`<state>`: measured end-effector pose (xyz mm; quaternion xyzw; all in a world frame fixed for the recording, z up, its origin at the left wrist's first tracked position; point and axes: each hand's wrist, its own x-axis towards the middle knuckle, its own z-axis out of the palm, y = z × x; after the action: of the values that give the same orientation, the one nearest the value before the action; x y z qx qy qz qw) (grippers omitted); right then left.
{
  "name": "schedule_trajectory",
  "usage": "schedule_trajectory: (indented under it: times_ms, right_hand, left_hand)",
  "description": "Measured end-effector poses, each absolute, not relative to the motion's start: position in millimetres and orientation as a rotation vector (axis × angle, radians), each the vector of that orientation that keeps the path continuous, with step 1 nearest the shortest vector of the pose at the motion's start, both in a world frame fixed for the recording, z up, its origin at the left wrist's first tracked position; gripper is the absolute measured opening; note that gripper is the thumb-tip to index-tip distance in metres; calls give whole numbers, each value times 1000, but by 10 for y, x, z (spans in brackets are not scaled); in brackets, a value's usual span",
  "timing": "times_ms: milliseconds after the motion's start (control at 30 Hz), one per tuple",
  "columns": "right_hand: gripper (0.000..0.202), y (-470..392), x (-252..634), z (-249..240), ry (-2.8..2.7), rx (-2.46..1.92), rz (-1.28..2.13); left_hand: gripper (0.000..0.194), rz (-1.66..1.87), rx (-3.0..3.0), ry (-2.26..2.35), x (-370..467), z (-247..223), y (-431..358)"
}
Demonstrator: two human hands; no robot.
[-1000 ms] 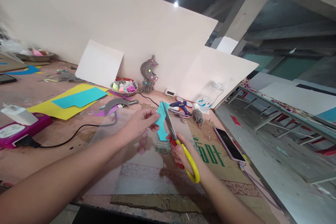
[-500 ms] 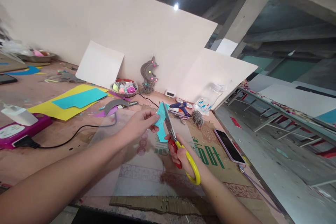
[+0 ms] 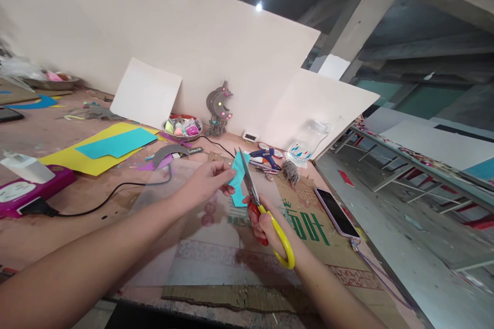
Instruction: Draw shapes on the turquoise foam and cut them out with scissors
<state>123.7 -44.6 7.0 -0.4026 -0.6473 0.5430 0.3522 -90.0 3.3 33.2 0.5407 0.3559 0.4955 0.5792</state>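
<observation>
My left hand [image 3: 214, 179] pinches a small piece of turquoise paper [image 3: 238, 196] by its left edge, above the covered table. In my right hand [image 3: 262, 221] are scissors [image 3: 284, 247] with one yellow and one red handle. Their blades point up and away, slightly parted, with the paper at them. Pencil-like lines show faintly on the paper. My right fingers wrap round the red handle, close to the paper's lower corner.
Yellow card [image 3: 90, 162] with turquoise paper [image 3: 119, 143] lies left, near a purple power strip [image 3: 64, 182] and its black cable. Behind are a bowl of clay [image 3: 183, 128], a glue gun [image 3: 264, 157], twine [image 3: 290, 172] and a glass jar [image 3: 309, 144]. A phone [image 3: 337, 213] lies right.
The scissor blades have parted slightly, with a second tip now showing left of the first. Both hands have stayed nearly in place.
</observation>
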Motion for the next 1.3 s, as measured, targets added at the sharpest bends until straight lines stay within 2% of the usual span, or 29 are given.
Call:
schedule_trajectory:
  times_ms: [700,1300]
  right_hand:
    - [73,-478,1163,110,-1573,-1050,1476]
    - [67,-496,1168,135,-1547,-1063,1522]
  left_hand:
    - [38,1155,1262,829,-886,327,32]
    - [38,1143,1289,858,-901,329,43]
